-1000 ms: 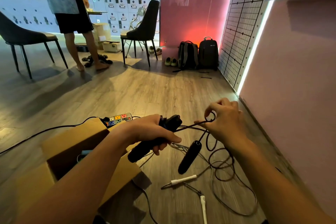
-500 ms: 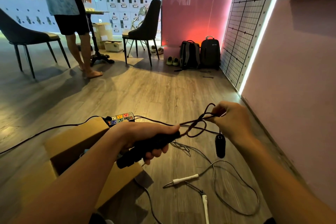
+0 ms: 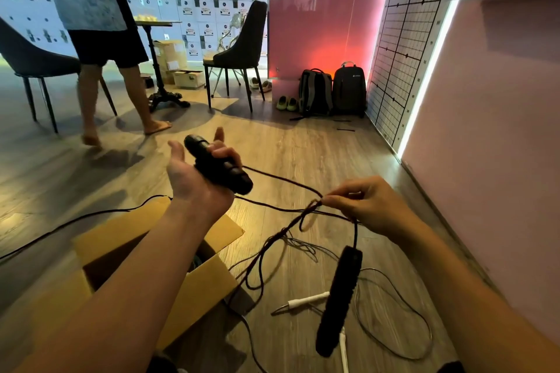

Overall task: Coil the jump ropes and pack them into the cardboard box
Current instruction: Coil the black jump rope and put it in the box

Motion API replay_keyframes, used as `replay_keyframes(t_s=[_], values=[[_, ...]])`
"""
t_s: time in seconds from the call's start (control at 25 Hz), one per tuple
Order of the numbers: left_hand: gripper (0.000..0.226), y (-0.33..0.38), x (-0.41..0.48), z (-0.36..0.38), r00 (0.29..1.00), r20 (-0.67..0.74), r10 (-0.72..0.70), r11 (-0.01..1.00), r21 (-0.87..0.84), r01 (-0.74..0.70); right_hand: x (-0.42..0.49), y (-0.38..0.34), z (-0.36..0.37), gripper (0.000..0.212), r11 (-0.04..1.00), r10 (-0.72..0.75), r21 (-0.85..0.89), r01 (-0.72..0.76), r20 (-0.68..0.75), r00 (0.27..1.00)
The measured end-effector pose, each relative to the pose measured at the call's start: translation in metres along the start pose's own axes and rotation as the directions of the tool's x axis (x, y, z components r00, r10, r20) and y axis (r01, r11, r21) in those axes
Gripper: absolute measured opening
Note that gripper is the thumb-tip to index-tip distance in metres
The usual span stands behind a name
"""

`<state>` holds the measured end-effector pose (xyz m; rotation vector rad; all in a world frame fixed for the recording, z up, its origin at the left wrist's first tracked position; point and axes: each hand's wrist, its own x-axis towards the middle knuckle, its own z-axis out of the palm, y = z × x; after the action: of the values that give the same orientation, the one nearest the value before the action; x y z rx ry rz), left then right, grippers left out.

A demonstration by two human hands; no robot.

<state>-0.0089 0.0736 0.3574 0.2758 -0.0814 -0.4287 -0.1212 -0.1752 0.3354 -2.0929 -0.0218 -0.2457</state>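
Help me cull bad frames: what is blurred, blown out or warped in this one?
Head view: the hanging handle is smeared by motion, while the other handle in the left hand looks fairly sharp; the light strip along the pink wall is blown out; wide-angle distortion tilts the grid panel.

The black jump rope (image 3: 281, 181) is held off the floor. One thick handle (image 3: 218, 169) lies tilted across the upturned left grip (image 3: 194, 183), and the cord runs slack to the right grip (image 3: 372, 209), which pinches several strands together. The second handle (image 3: 341, 300) hangs nearly upright below that pinch. A white-handled jump rope (image 3: 307, 301) lies slack on the floor in loose loops, just beside the open brown cardboard box (image 3: 206, 291), whose flaps are spread.
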Motion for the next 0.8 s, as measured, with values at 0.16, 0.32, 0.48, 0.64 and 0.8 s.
replay_keyframes(t_s=[0.16, 0.32, 0.48, 0.64, 0.8], values=[[0.073, 0.004, 0.008, -0.004, 0.956, -0.147, 0.252, 0.965, -0.039, -0.261, 0.005, 0.004, 0.004, 0.018, 0.979, 0.07, -0.192, -0.076, -0.04, 0.997], [0.067, 0.013, 0.02, -0.012, 0.849, -0.178, 0.497, 0.859, 0.234, -0.454, 0.008, 0.008, 0.004, 0.041, 0.941, 0.125, -0.295, -0.165, -0.15, 0.981], [0.033, 0.031, 0.024, -0.027, 0.685, -0.121, 0.718, 0.547, 0.706, -0.449, 0.004, 0.019, -0.015, 0.051, 0.958, 0.185, -0.136, -0.253, -0.381, 0.906], [0.036, 0.036, 0.029, -0.046, 0.67, -0.152, 0.727, 0.41, 0.878, -0.245, -0.009, 0.018, -0.023, 0.037, 0.982, 0.119, -0.124, -0.143, -0.18, 0.976], [0.051, 0.037, 0.03, -0.056, 0.752, -0.131, 0.646, 0.144, 0.988, 0.048, -0.009, 0.021, -0.022, 0.021, 0.972, 0.034, -0.223, -0.067, -0.147, 0.988]])
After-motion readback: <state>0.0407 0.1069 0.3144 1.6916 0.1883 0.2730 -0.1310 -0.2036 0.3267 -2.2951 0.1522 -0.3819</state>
